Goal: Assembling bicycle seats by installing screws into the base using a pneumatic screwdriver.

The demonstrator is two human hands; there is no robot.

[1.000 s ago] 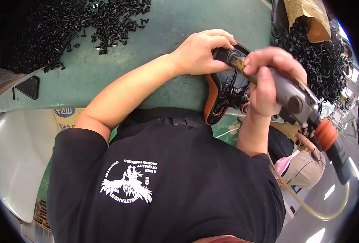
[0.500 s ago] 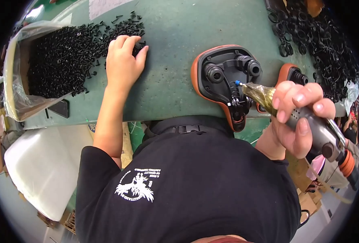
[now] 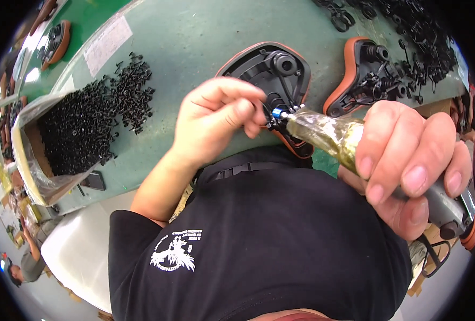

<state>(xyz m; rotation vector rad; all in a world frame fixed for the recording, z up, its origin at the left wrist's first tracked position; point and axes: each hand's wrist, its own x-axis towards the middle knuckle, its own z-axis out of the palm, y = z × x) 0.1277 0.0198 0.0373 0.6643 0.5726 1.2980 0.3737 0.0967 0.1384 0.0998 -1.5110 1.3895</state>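
Observation:
An upside-down bicycle saddle point(image 3: 256, 61) lies on the green table in front of me, black underneath with an orange-brown edge. My right hand point(image 3: 409, 160) is wrapped round a grey power screwdriver point(image 3: 328, 136), whose nose is covered in clear yellowish tape. Its blue-collared bit points left, over the narrow end of the saddle. My left hand point(image 3: 213, 117) hovers beside the bit tip, thumb and fingers pinched together. Whatever sits between those fingertips is too small and hidden to name. Black screws point(image 3: 82, 125) lie heaped to the left.
The screws spill from a plastic-lined box point(image 3: 26, 155). A second upturned saddle point(image 3: 350, 72) lies to the right, near a pile of black ring-shaped parts point(image 3: 414, 32). A white sheet point(image 3: 108, 45) lies on the table's far left. Another person point(image 3: 28, 262) is at the left rim.
My left hand has left the screw heap and come right to the bit tip, its fingers now pinched. The screwdriver looks larger and nearer. The whole view has shifted and turned.

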